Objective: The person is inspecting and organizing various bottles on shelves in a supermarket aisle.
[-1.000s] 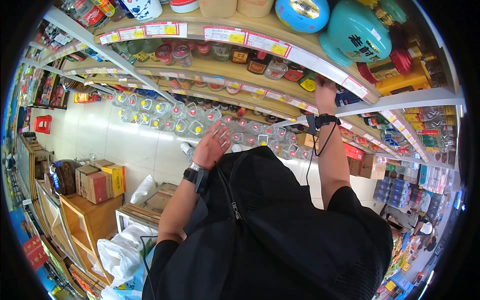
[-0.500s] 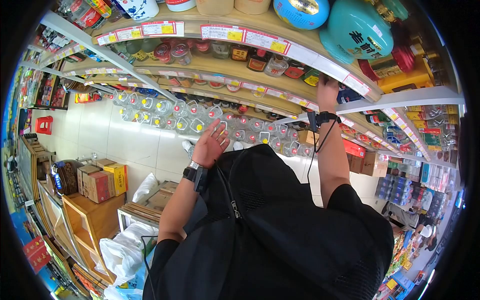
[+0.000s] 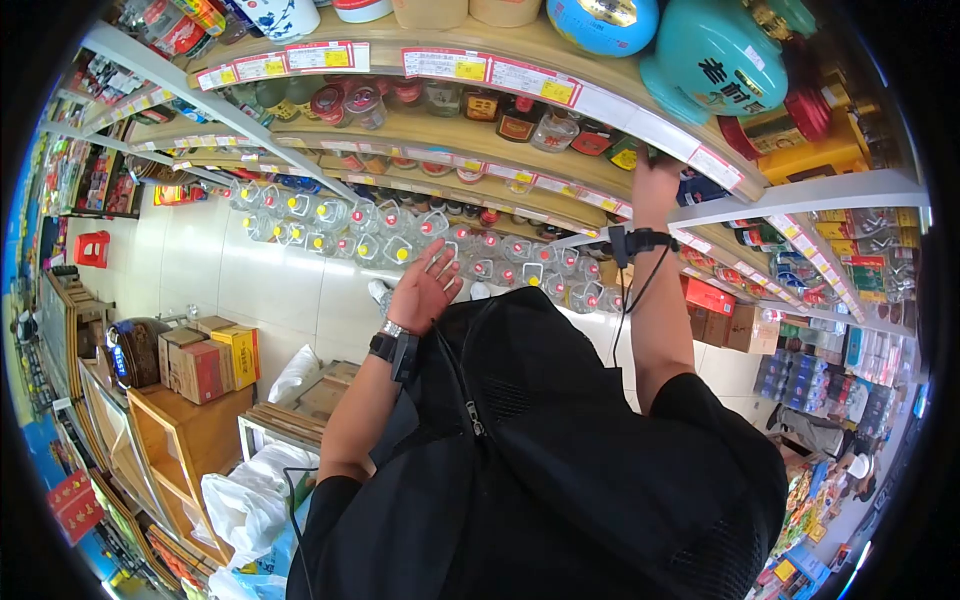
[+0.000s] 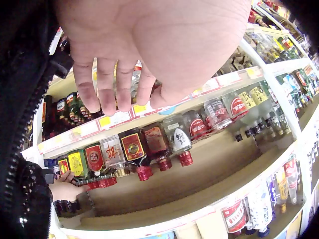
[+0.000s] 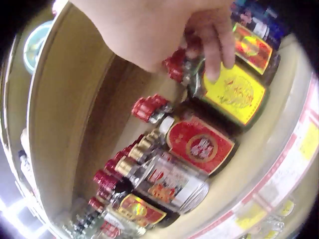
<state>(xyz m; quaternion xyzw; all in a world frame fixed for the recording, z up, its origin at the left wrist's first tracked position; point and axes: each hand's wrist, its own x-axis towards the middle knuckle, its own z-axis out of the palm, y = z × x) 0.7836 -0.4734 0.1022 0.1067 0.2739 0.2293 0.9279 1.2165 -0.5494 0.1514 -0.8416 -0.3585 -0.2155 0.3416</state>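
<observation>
My right hand (image 3: pixel 655 188) reaches in under a shelf edge to a row of liquor bottles. In the right wrist view, its curled fingers (image 5: pixel 213 52) lie over the shoulder of a green glass bottle with a yellow label (image 5: pixel 237 92); the thumb is hidden. That bottle stands on the shelf between a red-labelled bottle (image 5: pixel 202 144) and another bottle with a red and yellow label (image 5: pixel 253 47). My left hand (image 3: pixel 425 287) is held in the air before my body, palm up, fingers loosely spread and holding nothing. Its straight fingers (image 4: pixel 105 87) show in the left wrist view.
Above the right hand, a big turquoise jar (image 3: pixel 715 70) and a blue round jar (image 3: pixel 603 25) stand on the upper shelf. A white upright post (image 3: pixel 790 203) is close by that forearm. Several clear jugs (image 3: pixel 400 250) stand on the floor below. Cartons (image 3: pixel 200 370) sit behind on the left.
The right hand has shifted slightly and reaches a little further in beside the yellow-labelled bottle. The left hand keeps its pose.
</observation>
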